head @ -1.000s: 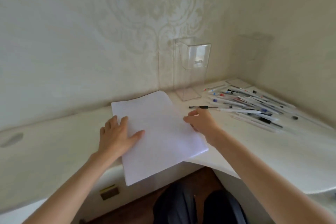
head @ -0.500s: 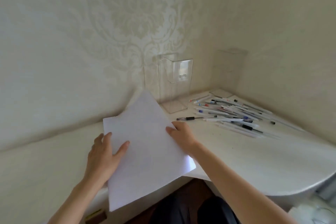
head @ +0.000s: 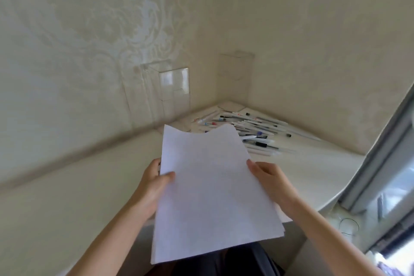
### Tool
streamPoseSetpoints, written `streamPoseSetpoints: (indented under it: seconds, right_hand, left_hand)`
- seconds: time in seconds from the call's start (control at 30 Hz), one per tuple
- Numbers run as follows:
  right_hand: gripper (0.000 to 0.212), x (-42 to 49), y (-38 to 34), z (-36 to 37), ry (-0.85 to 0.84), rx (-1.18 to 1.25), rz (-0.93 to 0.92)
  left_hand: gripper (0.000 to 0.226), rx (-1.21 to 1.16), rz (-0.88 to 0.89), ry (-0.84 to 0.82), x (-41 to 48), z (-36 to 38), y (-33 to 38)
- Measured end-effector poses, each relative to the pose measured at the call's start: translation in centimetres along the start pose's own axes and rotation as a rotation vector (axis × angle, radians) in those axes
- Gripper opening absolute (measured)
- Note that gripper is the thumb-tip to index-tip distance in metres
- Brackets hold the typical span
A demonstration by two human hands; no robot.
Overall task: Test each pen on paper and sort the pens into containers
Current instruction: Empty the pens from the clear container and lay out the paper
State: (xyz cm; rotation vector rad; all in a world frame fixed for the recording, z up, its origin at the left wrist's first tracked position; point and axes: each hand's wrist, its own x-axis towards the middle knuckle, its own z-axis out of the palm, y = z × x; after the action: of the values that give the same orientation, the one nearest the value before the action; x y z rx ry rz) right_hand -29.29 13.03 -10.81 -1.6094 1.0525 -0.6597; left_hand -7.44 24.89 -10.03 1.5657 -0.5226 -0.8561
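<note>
Thin stack of white paper sheets [head: 212, 197], held above the cream desk [head: 78, 186]. The left hand [head: 152, 186] pinches its 9 o'clock edge and the right hand [head: 268, 179] grips its 3 o'clock edge. A heap of mixed plastic pens [head: 253, 132] lies at 1 o'clock. A clear acrylic container [head: 170, 92] stands at 11 and a second clear container [head: 235, 74] at 12 (both apparently empty). No pen appears tested or sorted, so the whole job remains.

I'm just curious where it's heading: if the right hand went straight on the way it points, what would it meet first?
The right hand grips the paper stack, so it meets that first; beyond, probably the nearer clear container, though depth is unclear.
</note>
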Motion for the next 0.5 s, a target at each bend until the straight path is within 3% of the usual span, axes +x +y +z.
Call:
streamPoseSetpoints:
  seconds: [0.13, 0.23, 0.4, 0.5]
  right_hand:
    - [0.019, 4.3, 1.5, -1.9, 0.247, -0.623, -0.328]
    - [0.045, 7.7, 1.8, -1.6, 0.098, -0.957, -0.491]
    - [0.054, 12.5, 0.2, 2.1, -0.043, -1.125, -0.641]
    - [0.039, 14.3, 0.4, 3.3, -0.029, -0.998, -0.643]
  left_hand:
    - [0.030, 0.092, 0.036, 0.035, 0.2, -1.0, -0.1]
    - [0.028, 0.091, 0.039, 0.023, 0.1, -3.1, -0.4]
    - [0.028, 0.099, 0.048, 0.056, -1.0, -5.8, -0.6]
    - [0.029, 0.107, 0.055, 0.067, -1.3, -6.6, -0.8]
